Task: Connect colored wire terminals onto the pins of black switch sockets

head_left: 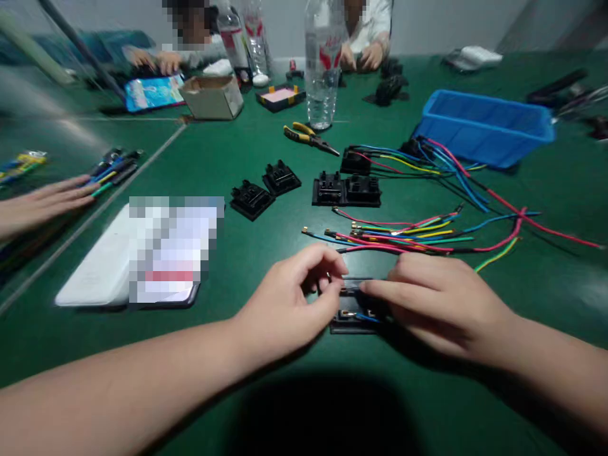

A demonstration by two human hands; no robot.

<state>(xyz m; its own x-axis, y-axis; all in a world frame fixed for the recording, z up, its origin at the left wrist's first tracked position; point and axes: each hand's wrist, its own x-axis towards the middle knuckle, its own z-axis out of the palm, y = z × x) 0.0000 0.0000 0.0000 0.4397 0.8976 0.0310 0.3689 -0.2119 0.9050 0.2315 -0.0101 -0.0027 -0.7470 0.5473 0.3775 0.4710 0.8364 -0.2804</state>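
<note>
A black plastic socket housing (354,328) lies on the green table between my hands. A brass terminal on a blue wire (365,317) sits along its near side, the wire running under my right hand. My left hand (297,288) is closed at the housing's left side, thumb and index finger pinched at its edge. At the housing's right side, my right hand (437,297) rests with its index finger reaching onto the top. Its other fingers are curled, and what they hold is hidden. Just beyond lies a bundle of coloured wires (408,244) with brass terminals.
More black housings (251,199) stand farther back, near pliers (308,138) and a water bottle (323,82). A blue bin (484,130) is back right. Two phones (104,266) lie left. A neighbour's hand (47,199) touches wires; two people sit opposite.
</note>
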